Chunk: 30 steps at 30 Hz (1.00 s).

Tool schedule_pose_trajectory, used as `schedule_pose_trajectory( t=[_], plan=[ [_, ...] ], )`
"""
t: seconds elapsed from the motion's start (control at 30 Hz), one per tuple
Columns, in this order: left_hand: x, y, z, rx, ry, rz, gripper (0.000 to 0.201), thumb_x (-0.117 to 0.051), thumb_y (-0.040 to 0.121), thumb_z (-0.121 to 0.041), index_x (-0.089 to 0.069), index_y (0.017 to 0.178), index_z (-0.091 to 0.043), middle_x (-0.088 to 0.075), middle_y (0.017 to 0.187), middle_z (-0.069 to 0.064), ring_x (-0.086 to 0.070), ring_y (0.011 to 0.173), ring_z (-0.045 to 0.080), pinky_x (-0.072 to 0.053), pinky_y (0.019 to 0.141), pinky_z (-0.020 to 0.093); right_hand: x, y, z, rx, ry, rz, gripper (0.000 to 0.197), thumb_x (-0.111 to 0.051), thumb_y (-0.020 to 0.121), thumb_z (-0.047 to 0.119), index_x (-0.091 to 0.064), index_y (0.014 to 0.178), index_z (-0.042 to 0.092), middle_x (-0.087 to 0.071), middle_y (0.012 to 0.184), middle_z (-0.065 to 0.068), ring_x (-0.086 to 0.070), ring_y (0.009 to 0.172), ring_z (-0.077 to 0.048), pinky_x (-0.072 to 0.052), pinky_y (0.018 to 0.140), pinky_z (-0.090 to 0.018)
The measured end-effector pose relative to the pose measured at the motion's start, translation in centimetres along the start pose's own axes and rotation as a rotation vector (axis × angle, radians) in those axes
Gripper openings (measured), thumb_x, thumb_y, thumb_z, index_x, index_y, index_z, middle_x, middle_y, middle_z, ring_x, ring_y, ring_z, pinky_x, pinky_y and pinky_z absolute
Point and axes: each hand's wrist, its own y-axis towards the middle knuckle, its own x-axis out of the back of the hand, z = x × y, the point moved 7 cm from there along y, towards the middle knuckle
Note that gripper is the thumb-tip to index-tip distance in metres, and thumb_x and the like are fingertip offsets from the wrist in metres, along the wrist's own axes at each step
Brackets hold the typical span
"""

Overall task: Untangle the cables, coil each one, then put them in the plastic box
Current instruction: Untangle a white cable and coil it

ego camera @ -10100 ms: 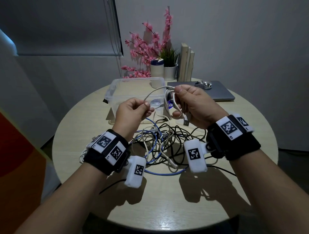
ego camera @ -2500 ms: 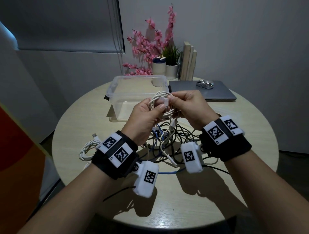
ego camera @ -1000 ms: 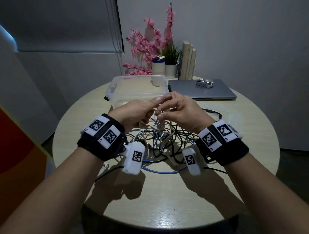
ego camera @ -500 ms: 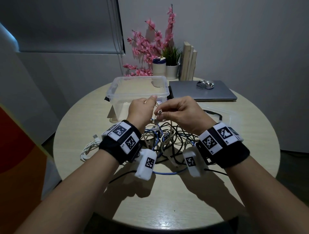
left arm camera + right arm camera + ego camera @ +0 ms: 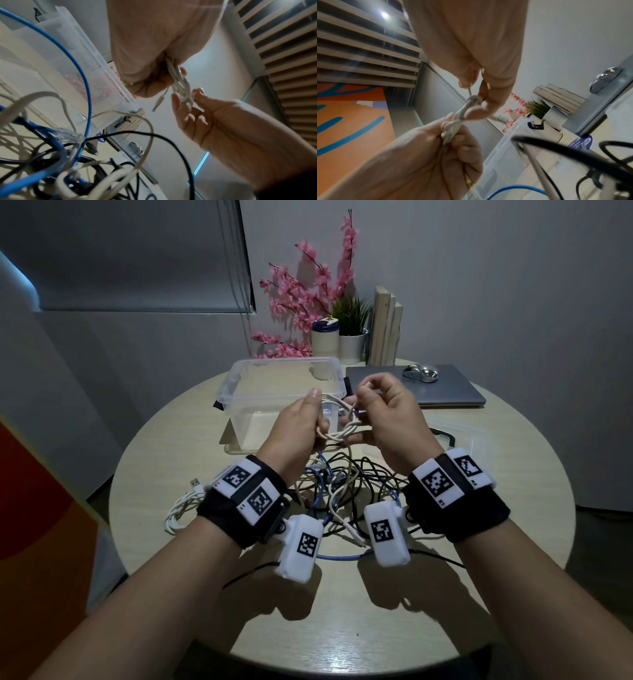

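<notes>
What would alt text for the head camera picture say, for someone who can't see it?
Two hands, left hand and right hand, hold a bundled white cable above a tangle of cables on a round table. A clear plastic box stands open just beyond, beside a closed laptop.

Both hands on white cable

Both hands are up higher in the middle of the frame now, in front of the plastic box. The left hand and right hand hold a white cable bunched between them. A moment ago they were lower, picking at the tangled cables on the table.
</notes>
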Motion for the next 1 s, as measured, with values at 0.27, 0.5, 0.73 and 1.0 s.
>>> schedule_pose_trajectory(
  t=[0.27,0.5,0.73,1.0],
  plan=[
    [-0.9,-1.2,-0.8,-0.18,0.029,0.045,0.026,-0.036,0.103,-0.021,-0.057,0.095,-0.007,-0.057,0.071,0.002,-0.052,0.047,-0.001,-0.043,0.048,0.013,1.2,0.2,-1.0,-0.077,-0.116,-0.058,0.009,-0.062,0.089,0.008,-0.06,0.08,0.009,-0.061,0.073,-0.01,-0.055,0.061,-0.017,-0.048,0.054,-0.026],
    [0.4,-1.1,0.1,-0.041,0.111,0.053,0.029,-0.042,0.101,-0.022,-0.064,0.085,-0.014,-0.066,0.071,-0.003,-0.053,0.055,0.008,-0.04,0.059,0.024,1.4,0.2,-0.7,-0.058,-0.255,-0.014,0.01,-0.062,0.09,0.012,-0.07,0.085,0.009,-0.064,0.068,-0.005,-0.053,0.052,-0.007,-0.04,0.044,-0.015],
    [1.0,-1.1,1.0,0.226,-0.121,0.065,0.027,-0.046,0.1,-0.026,-0.068,0.1,-0.011,-0.066,0.069,-0.001,-0.058,0.056,0.009,-0.048,0.049,0.018,0.5,-0.1,-1.0,0.006,-0.414,0.054,0.014,-0.062,0.09,0.011,-0.073,0.091,0.003,-0.064,0.065,-0.003,-0.046,0.041,0.003,-0.034,0.045,-0.009],
    [2.7,-1.2,3.3,0.394,-0.475,-0.174,0.028,-0.043,0.101,-0.016,-0.051,0.074,-0.01,-0.055,0.054,0.001,-0.054,0.051,0.011,-0.047,0.041,0.019,1.1,0.2,-1.4,-0.029,-0.336,-0.004,0.011,-0.062,0.09,0.012,-0.071,0.088,0.006,-0.064,0.065,-0.003,-0.053,0.053,-0.009,-0.042,0.046,-0.017]
  ],
)
